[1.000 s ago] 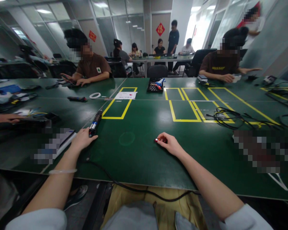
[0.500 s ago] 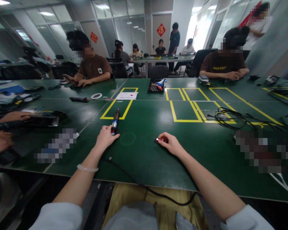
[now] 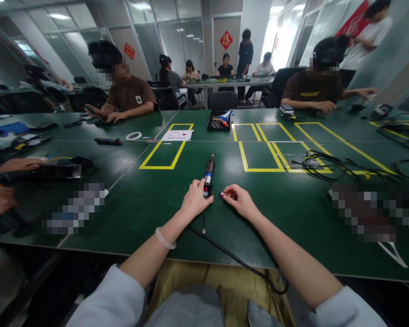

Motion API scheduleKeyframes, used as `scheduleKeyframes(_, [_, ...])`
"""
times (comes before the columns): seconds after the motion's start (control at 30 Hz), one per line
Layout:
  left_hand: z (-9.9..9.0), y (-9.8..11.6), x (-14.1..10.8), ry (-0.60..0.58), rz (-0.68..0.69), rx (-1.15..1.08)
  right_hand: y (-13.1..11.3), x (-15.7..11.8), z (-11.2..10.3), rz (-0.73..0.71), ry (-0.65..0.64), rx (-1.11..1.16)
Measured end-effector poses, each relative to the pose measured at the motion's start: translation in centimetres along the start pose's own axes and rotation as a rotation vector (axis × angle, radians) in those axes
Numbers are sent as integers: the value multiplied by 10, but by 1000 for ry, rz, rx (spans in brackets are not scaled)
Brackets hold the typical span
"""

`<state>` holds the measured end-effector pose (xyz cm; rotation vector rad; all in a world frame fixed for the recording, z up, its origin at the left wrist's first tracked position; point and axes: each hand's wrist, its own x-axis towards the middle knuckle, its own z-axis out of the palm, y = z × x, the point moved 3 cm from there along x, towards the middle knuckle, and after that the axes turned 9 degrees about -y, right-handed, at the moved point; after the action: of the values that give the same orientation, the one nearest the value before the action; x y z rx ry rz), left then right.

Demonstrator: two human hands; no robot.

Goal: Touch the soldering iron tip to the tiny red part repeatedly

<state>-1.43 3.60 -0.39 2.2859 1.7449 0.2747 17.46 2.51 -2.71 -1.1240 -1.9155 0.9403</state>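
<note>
My left hand (image 3: 195, 199) is wrapped round the rear end of an electric screwdriver (image 3: 208, 175), a dark, slim tool with a blue and silver band and a thin bit pointing away from me. Its lower end is partly hidden by my fingers. Close on the right, my right hand (image 3: 239, 200) pinches a small red and white piece (image 3: 221, 194) between thumb and fingers; its kind is too small to make out. A black cord (image 3: 225, 250) with a small ring near it (image 3: 203, 231) runs below my hands and over the table's front edge.
Yellow tape frames (image 3: 264, 170) mark the green table (image 3: 177, 218). Black cables (image 3: 322, 162) lie tangled at right. A black tray of tools (image 3: 219, 121), a paper sheet (image 3: 177, 135) and another dark tool (image 3: 107, 141) lie farther back. A neighbour's hands (image 3: 3, 200) are at left.
My left hand has moved right with the electric screwdriver, now near my right hand. The right hand still pinches the small piece. A person at the far right has stretched out an arm.
</note>
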Motion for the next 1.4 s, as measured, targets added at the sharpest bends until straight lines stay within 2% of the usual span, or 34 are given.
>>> scheduleKeyframes(0.13, [7, 11, -2, -7, 36, -22, -1, 0, -1, -23, 28, -48])
scheduleKeyframes(0.43, [5, 14, -5, -8, 54, -35, 2, 5, 6, -45, 26, -109])
scheduleKeyframes(0.73, [10, 22, -12, 14, 110, 22, -3, 5, 11, -68, -27, -198])
scheduleKeyframes(0.93, [8, 24, -13, 15, 111, 62, -7, 2, 12, -103, -57, -171])
scheduleKeyframes(1.17, [4, 30, -16, 31, 120, 138, -10, -6, 10, -175, -85, -246])
scheduleKeyframes(1.4, [2, 36, -15, 38, 91, 167, -13, -8, 10, -177, -83, -296])
